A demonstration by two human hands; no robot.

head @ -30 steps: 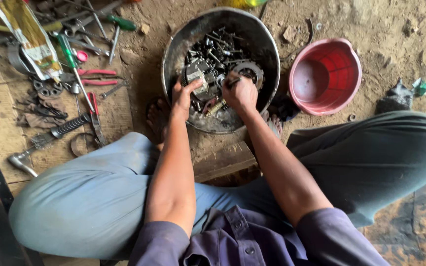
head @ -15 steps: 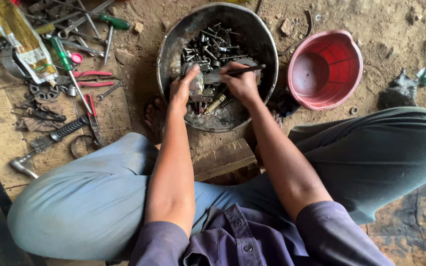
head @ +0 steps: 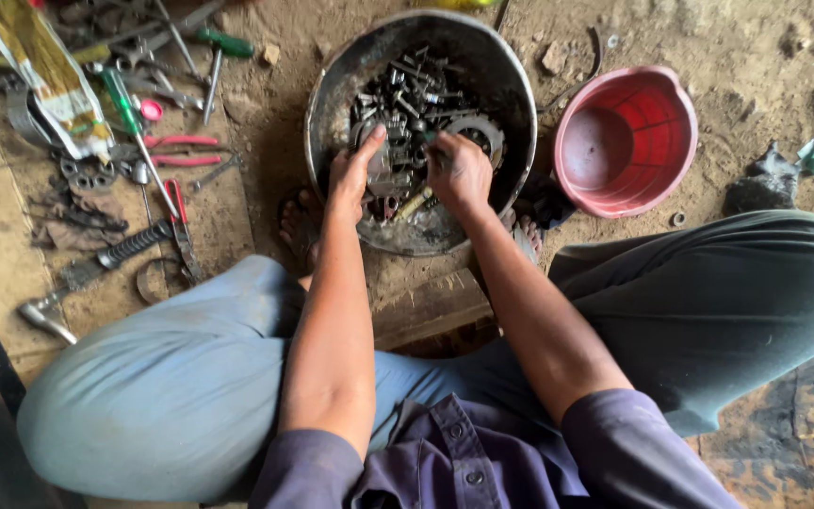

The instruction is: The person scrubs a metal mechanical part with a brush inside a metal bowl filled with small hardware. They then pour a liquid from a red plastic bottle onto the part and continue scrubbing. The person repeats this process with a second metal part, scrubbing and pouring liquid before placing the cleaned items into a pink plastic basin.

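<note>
Metal basin (head: pixel 511 104) full of bolts on dirt floor, left hand (head: pixel 352 174) closed around a grey part (head: pixel 379 165) inside it, right hand (head: pixel 457 170) gripping a dark tool (head: pixel 426 138) against the part, red bucket (head: pixel 626 141) beside.

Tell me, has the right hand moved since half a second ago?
Yes. The right hand has dropped lower inside the metal basin, nearer its near rim.

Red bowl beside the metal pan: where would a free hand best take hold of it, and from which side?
Probably the rim of the red bowl, from above on its near side. It sits upright and looks empty on the dirt, apart from the pan, so fingers can hook over the thin edge.
</note>
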